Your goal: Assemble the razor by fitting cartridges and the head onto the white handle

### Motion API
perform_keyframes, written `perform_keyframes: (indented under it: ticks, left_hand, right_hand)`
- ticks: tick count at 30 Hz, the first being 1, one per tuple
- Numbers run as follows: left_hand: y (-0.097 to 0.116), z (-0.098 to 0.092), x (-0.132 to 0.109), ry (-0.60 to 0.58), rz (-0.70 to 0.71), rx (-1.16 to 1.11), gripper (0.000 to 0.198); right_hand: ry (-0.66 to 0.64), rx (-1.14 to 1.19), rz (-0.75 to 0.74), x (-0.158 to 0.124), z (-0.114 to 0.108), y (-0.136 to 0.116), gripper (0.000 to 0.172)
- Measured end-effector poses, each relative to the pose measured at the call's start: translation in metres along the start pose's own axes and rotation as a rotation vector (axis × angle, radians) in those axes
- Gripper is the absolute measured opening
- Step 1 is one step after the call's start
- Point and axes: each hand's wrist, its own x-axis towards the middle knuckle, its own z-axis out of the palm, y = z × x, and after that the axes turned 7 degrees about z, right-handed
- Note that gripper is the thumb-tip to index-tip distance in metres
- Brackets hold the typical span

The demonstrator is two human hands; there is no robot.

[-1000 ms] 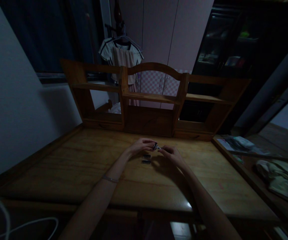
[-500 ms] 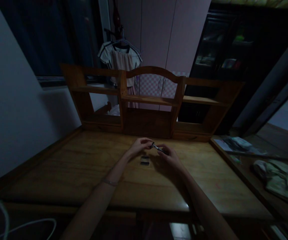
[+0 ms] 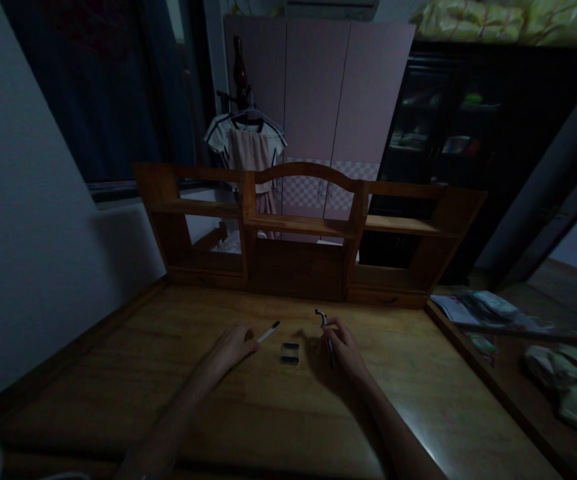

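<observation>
My left hand [image 3: 235, 345] is closed around the near end of a slim white stick with a dark tip [image 3: 269, 331], perhaps a small brush, pointing up and right. My right hand [image 3: 344, 345] grips a razor-like tool [image 3: 323, 318] by its darker handle. The tool stands nearly upright, its silver neck and small dark head showing above the fingers. On the tabletop between the hands lies a small clear case [image 3: 290, 353] with a dark strip along its upper and lower sides. Neither hand touches the case.
A wooden shelf unit [image 3: 301, 227] runs along the back of the wooden table [image 3: 208, 413]. Papers and a plastic packet [image 3: 473, 308] lie past the raised right edge. Pale cloth [image 3: 568, 380] sits further right. A wall [image 3: 43, 267] bounds the left side.
My hands have moved apart. The left hand has left the tool's head and now holds the white stick. The tool in my right hand has turned more upright. The view has tilted up.
</observation>
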Motion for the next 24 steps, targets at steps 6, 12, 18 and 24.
perform_keyframes:
  ticks: [6,12,18,24]
  left_hand:
    - [0.007,0.018,-0.005,-0.138,-0.114,-0.105,0.014]
    - [0.034,0.046,0.003,-0.274,-0.179,-0.620,0.044]
    - [0.049,0.048,0.015,-0.398,-0.063,-0.565,0.047]
    - [0.056,0.042,0.018,-0.387,-0.093,-0.464,0.040]
  right_hand:
    - [0.042,-0.007,0.024,0.005,0.000,0.008,0.036]
    - [0.112,-0.037,-0.038,0.010,-0.009,-0.005,0.031]
    - [0.081,-0.057,-0.003,-0.014,-0.038,-0.027,0.031]
    - [0.189,-0.170,0.012,-0.059,-0.092,-0.030,0.033]
